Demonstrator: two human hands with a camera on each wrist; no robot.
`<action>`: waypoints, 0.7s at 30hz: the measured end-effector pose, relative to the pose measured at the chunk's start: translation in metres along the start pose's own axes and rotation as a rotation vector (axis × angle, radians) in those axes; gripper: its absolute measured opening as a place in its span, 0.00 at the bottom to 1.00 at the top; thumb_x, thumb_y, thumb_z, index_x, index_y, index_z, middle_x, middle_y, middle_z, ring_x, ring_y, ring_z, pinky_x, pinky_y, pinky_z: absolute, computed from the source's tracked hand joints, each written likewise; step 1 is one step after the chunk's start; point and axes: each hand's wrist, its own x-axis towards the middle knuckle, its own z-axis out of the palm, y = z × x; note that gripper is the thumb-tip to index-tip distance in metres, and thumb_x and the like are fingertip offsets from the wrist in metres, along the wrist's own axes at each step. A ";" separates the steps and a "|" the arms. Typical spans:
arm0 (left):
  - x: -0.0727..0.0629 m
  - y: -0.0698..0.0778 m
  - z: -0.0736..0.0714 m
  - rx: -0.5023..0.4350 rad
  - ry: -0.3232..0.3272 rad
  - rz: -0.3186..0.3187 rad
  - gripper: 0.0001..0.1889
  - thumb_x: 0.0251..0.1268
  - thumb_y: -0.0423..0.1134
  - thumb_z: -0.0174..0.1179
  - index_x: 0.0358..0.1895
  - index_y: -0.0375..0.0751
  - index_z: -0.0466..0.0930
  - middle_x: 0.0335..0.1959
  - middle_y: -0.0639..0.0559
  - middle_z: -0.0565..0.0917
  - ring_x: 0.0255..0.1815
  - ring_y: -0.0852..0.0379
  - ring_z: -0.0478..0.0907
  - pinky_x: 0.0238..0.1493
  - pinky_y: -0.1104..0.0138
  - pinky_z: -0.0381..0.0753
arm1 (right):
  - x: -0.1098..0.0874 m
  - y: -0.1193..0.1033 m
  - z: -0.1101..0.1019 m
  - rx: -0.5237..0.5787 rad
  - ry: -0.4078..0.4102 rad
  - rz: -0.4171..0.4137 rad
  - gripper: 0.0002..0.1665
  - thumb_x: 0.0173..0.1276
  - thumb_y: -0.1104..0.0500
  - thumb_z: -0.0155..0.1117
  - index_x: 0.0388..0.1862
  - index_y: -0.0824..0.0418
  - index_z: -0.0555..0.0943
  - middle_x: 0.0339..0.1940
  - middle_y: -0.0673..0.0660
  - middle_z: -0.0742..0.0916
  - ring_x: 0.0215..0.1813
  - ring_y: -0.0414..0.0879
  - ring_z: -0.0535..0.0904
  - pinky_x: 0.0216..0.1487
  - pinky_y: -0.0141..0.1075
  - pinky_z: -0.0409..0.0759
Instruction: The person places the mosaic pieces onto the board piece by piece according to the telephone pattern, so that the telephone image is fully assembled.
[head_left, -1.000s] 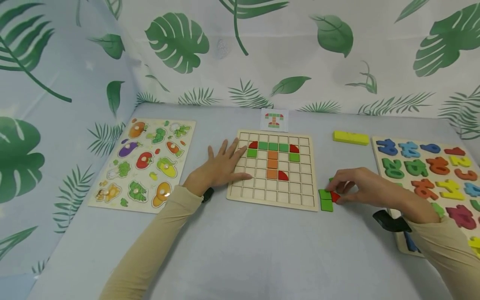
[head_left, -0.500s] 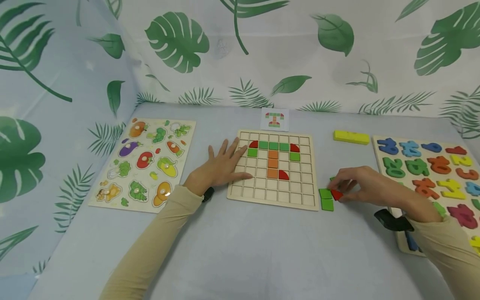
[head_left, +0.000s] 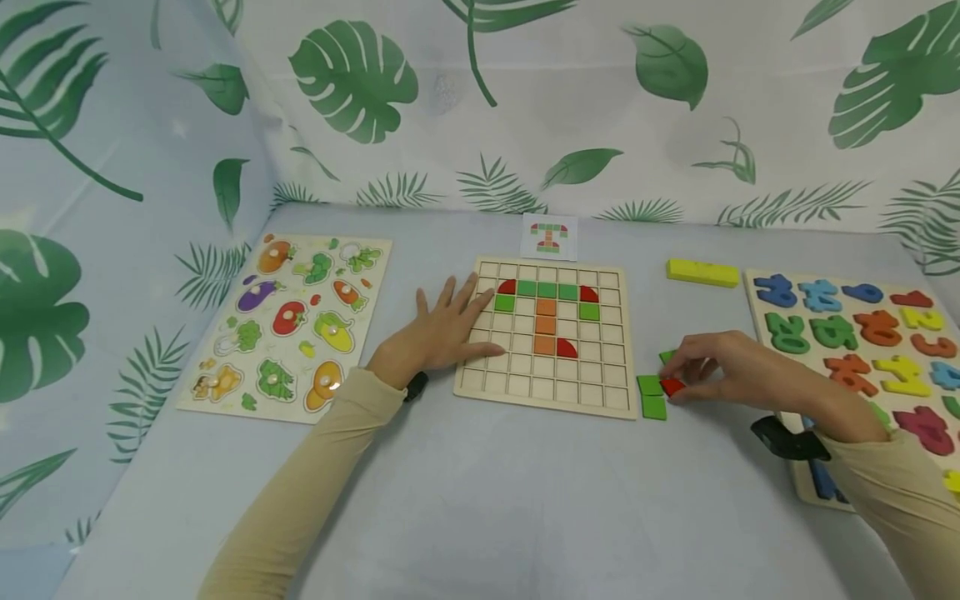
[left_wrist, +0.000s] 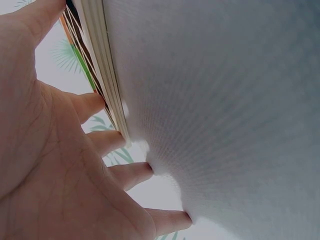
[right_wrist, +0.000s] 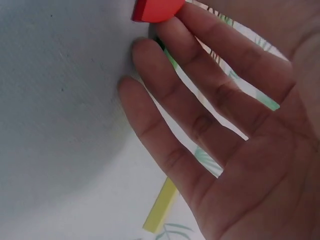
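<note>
My left hand (head_left: 438, 333) lies spread on the left edge of the wooden grid board (head_left: 495, 387), thumb and fingertips on it; in the left wrist view the fingers (left_wrist: 131, 175) are straight beside the board's edge (left_wrist: 107, 65). Red, green and orange tiles sit in the grid, including a red quarter-round tile (head_left: 566, 348) beside the lowest orange one. Right of the board, my right hand (head_left: 723, 371) pinches a red quarter-round tile (right_wrist: 160, 9) between thumb and fingers. Green square tiles (head_left: 654, 407) lie just left of the fingertips, and another green tile (head_left: 666, 357) is partly hidden behind them.
A pattern card (head_left: 550, 238) lies behind the board. A yellow block (head_left: 702, 273) is at the back right. The number puzzle board (head_left: 810, 367) stands beneath and beyond my right forearm; a vegetable puzzle board (head_left: 300, 292) lies at the left.
The red tile between my right fingers has turned and tilted slightly, and the fingers have shifted a little. My left hand stays in place on the board.
</note>
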 end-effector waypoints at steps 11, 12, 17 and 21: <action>-0.001 0.000 -0.002 -0.008 0.002 -0.005 0.51 0.75 0.70 0.52 0.88 0.48 0.40 0.87 0.42 0.32 0.86 0.34 0.29 0.73 0.26 0.31 | 0.004 -0.004 -0.002 0.028 0.002 0.050 0.15 0.56 0.68 0.82 0.39 0.55 0.88 0.39 0.44 0.88 0.38 0.34 0.84 0.41 0.34 0.86; -0.001 0.000 -0.002 -0.009 0.002 -0.005 0.51 0.75 0.70 0.52 0.88 0.48 0.40 0.87 0.42 0.32 0.86 0.34 0.29 0.73 0.26 0.31 | 0.004 -0.004 -0.002 0.029 0.000 0.054 0.15 0.56 0.68 0.82 0.39 0.55 0.88 0.39 0.44 0.88 0.38 0.34 0.84 0.42 0.33 0.86; -0.001 -0.001 -0.001 -0.022 -0.001 -0.001 0.51 0.75 0.69 0.52 0.88 0.49 0.40 0.87 0.42 0.32 0.86 0.34 0.28 0.73 0.26 0.30 | 0.003 -0.002 -0.002 0.057 -0.010 0.059 0.14 0.57 0.67 0.82 0.39 0.54 0.88 0.40 0.45 0.89 0.40 0.34 0.84 0.43 0.32 0.86; -0.001 0.000 -0.001 -0.027 -0.002 0.007 0.50 0.75 0.69 0.52 0.88 0.48 0.40 0.87 0.42 0.31 0.86 0.34 0.28 0.74 0.26 0.30 | 0.004 0.000 -0.006 0.070 -0.002 0.021 0.15 0.57 0.69 0.81 0.40 0.53 0.88 0.42 0.45 0.89 0.41 0.33 0.83 0.43 0.31 0.86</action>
